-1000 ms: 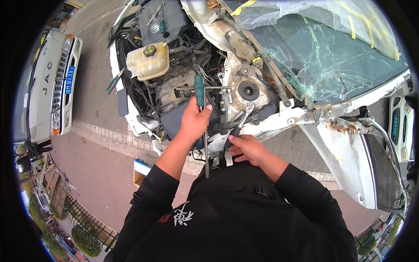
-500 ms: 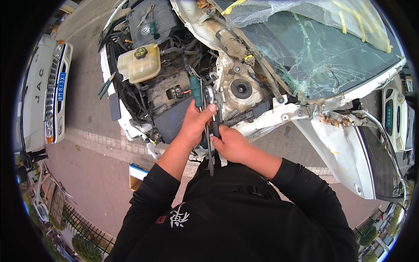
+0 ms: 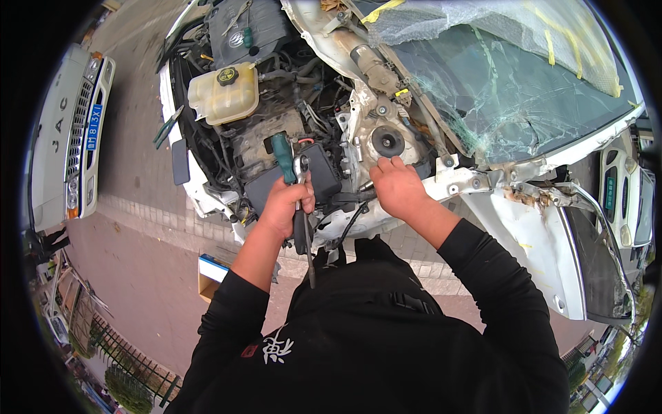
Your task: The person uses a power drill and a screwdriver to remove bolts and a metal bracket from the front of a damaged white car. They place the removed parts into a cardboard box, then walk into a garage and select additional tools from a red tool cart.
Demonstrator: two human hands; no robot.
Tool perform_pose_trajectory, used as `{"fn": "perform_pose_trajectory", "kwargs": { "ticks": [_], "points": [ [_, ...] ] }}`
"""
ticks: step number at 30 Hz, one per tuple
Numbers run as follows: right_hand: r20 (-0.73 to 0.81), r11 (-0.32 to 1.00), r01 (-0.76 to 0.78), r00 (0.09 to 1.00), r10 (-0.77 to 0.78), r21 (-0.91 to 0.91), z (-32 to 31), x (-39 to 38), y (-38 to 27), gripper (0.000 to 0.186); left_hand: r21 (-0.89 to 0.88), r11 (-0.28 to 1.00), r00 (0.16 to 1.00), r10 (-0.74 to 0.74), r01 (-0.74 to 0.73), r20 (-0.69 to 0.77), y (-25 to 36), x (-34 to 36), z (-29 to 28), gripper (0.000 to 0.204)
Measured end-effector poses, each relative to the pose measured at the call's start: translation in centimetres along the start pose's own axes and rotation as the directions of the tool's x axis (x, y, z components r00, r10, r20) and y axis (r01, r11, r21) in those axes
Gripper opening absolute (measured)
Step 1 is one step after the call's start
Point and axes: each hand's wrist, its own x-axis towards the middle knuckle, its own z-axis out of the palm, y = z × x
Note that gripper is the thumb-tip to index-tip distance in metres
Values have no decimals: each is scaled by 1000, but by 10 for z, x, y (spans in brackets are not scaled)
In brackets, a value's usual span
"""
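Note:
My left hand (image 3: 286,207) is closed around a bundle of tools: a green-handled screwdriver (image 3: 283,155) and a ratchet (image 3: 301,165), with long shafts and a dark handle hanging below. It is over a black box (image 3: 324,172) in a white car's engine bay. My right hand (image 3: 398,190) has curled fingers at the strut tower, just below its round top mount (image 3: 387,141). A small metal piece (image 3: 367,185) shows beside those fingers; what they grip is mostly hidden.
Coolant tank (image 3: 224,103) at upper left, pliers (image 3: 167,127) on the car's edge. Shattered windshield (image 3: 503,103) and dangling fender or door (image 3: 524,255) at right. Parked truck (image 3: 69,138) at far left. Open carton (image 3: 211,276) lower left. Dark legs (image 3: 55,238) show beside the truck.
My right hand has left the tools held in my left hand and moved up and right to the strut tower. My left hand has shifted left and slightly down with them.

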Motion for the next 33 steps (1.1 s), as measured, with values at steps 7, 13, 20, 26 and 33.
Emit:
{"fn": "perform_pose_trajectory", "kwargs": {
  "ticks": [7,13,20,26,33],
  "points": [
    [156,949,303,945,-288,-83,-3,26,13,18,13,1000,998,20,-21,54,-4,-1,24,28],
    [326,953,294,910,-256,-71,-10,34,16,22,71,996,997,44,-48,59,2,3,36,23],
    [248,994,-78,967,56,81,-23,29,28,34,4,997,997,79,-79,14,5,7,34,19],
    [89,946,-218,975,202,241,-13,68,19,38,7,998,998,70,-70,2,0,7,38,20],
    [291,971,-224,938,190,87,-24,86,14,40,22,996,996,88,-89,17,-2,10,43,18]
  ]
}}
